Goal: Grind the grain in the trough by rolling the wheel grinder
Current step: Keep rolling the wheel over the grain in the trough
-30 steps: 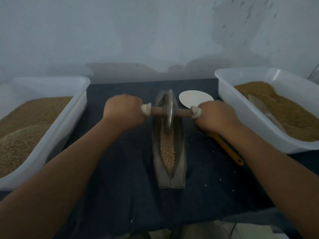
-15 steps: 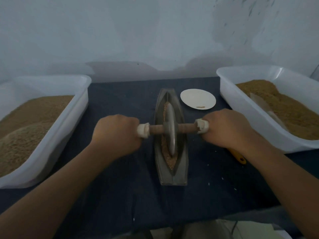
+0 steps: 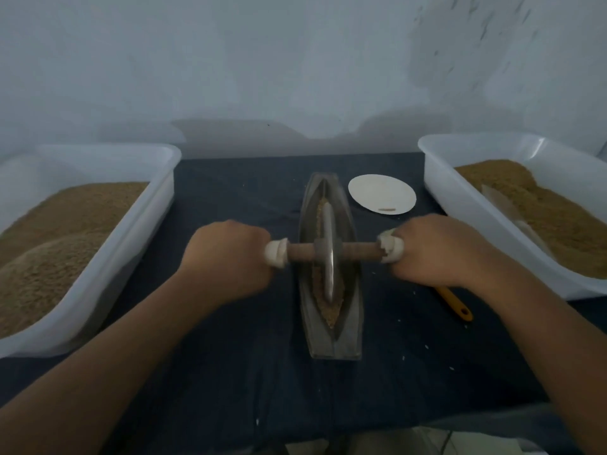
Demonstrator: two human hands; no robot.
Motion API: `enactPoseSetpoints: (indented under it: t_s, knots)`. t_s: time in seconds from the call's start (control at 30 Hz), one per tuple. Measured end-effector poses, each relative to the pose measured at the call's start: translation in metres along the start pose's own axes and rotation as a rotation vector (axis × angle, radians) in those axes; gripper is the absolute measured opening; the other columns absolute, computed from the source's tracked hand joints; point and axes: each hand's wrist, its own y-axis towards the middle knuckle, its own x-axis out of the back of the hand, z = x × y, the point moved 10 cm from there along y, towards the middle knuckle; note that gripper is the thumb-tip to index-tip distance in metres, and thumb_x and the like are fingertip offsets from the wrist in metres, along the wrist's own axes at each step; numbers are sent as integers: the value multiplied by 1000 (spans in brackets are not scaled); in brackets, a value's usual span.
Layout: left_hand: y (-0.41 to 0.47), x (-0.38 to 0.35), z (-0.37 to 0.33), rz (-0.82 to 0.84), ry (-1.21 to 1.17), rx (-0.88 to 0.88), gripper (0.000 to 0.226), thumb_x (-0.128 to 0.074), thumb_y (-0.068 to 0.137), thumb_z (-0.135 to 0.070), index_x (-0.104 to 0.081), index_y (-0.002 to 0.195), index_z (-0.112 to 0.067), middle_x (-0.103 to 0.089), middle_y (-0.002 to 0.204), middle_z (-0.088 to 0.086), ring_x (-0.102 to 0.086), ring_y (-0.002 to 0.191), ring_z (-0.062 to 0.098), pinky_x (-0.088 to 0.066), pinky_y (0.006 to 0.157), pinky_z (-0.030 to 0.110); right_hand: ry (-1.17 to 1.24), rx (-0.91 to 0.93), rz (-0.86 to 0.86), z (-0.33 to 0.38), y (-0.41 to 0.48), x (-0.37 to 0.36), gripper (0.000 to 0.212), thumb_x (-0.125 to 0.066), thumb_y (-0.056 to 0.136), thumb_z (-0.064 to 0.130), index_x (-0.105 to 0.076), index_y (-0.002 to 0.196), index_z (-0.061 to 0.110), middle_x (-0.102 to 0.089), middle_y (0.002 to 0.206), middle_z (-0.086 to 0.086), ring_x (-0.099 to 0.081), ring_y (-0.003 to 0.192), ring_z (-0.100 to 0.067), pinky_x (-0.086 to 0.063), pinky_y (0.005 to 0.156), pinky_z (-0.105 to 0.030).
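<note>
**Squarely gripped: wheel mid-trough, a fist on each end of the axle**

At the centre of the frame, the grey boat-shaped metal trough point(image 3: 348, 336) lies lengthwise on the dark blue cloth point(image 3: 246, 389), with tan grain point(image 3: 332, 311) along its groove. The thin metal disc wheel grinder point(image 3: 329, 274) stands on edge in that groove, about midway along. The left hand point(image 3: 226, 257) is curled round the pale knob at one end of its brown ribbed axle point(image 3: 359, 251). The right hand point(image 3: 430, 251) is curled round the other end.

The disc looks heavy, stiff and narrow enough to tip sideways, so even holds at both axle ends seem right. The loose grain could spill over the trough's low rim.

A white plastic tub of brown grain point(image 3: 154, 205) fills the left edge of the frame, and a second white tub point(image 3: 453, 205) fills the right edge. A round white plate point(image 3: 381, 193) lies just upper right of the trough. A yellow-handled tool point(image 3: 455, 305) pokes out beneath the right wrist, close to the stroke.
</note>
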Motion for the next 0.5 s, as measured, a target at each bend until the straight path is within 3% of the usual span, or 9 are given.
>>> enactPoseSetpoints:
  t_s: [0.07, 0.13, 0.23, 0.33, 0.4, 0.5]
  knots:
    - [-9, 4, -1, -26, -2, -22, 37, -55, 74, -60, -43, 58, -30, -43, 51, -14, -40, 45, 7, -22, 47, 21, 23, 28, 56, 2, -2, -4, 21, -60, 69, 56, -66, 68, 35, -65, 62, 14, -60, 55, -4, -44, 51, -29]
    - [8, 2, -2, 26, 6, -6, 33, -55, 74, -58, -47, 60, -29, -48, 56, -12, -45, 49, 9, -28, 48, 24, 27, -19, 41, -5, 13, -4, 24, -66, 76, 52, -64, 66, 30, -65, 62, 7, -62, 59, -8, -44, 53, -30]
    - [62, 2, 0, 75, 23, 51, 29, -59, 77, -49, -53, 63, -24, -56, 65, -8, -58, 61, 20, -45, 58, 31, 17, -125, -137, -16, 47, 3, 28, -60, 90, 49, -59, 70, 30, -65, 72, 7, -58, 65, -13, -48, 62, -34]
    - [99, 6, -2, 76, 49, 62, 36, -59, 79, -57, -57, 67, -23, -61, 71, -4, -62, 67, 24, -49, 63, 33, -10, -213, -288, -25, 63, 11, 34, -52, 94, 51, -53, 68, 30, -59, 71, 7, -57, 64, -17, -53, 65, -37]
    - [102, 5, -5, 110, 43, 55, 40, -58, 81, -61, -58, 68, -23, -62, 74, -4, -62, 69, 24, -49, 63, 33, -22, -212, -270, -25, 66, 11, 34, -50, 95, 52, -51, 68, 30, -58, 72, 7, -57, 66, -18, -56, 69, -39]
    - [73, 6, -9, 139, 30, 35, 32, -61, 82, -52, -55, 67, -24, -60, 72, -5, -62, 69, 24, -48, 63, 32, 17, -144, -141, -19, 49, 4, 27, -59, 91, 43, -59, 69, 28, -64, 73, 6, -57, 64, -13, -55, 65, -37]
